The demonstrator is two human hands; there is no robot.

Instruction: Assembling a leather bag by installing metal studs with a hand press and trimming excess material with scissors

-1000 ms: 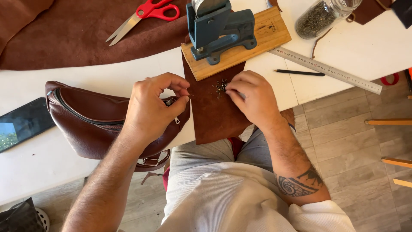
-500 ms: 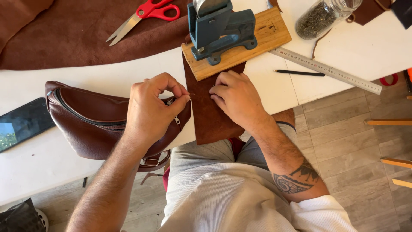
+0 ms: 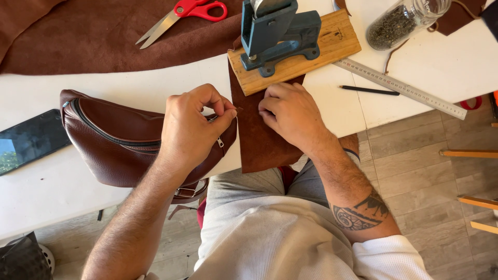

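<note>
1. Brown leather, a flat rectangular piece (image 3: 262, 140), hangs over the near edge of the white worktable (image 3: 52, 192) and runs up under the wooden block.
2. The left hand (image 3: 192, 127), at 9 o'clock of the piece, pinches its left edge between thumb and forefinger, other fingers curled.
3. The right hand (image 3: 293, 116) lies palm down on the piece, fingers bent, pressing it flat; it grips nothing.
4. Under the left hand sits a dark brown zipped leather waist bag (image 3: 114, 142).
5. At 12 o'clock stands a blue metal hand press (image 3: 277, 31) on a wooden block (image 3: 332, 44).
6. Farther off lie red-handled scissors (image 3: 181, 15) on a brown hide (image 3: 78, 36), and at 2 o'clock a steel ruler (image 3: 399, 88), a black pencil (image 3: 369, 90) and a glass jar (image 3: 402, 23).
</note>
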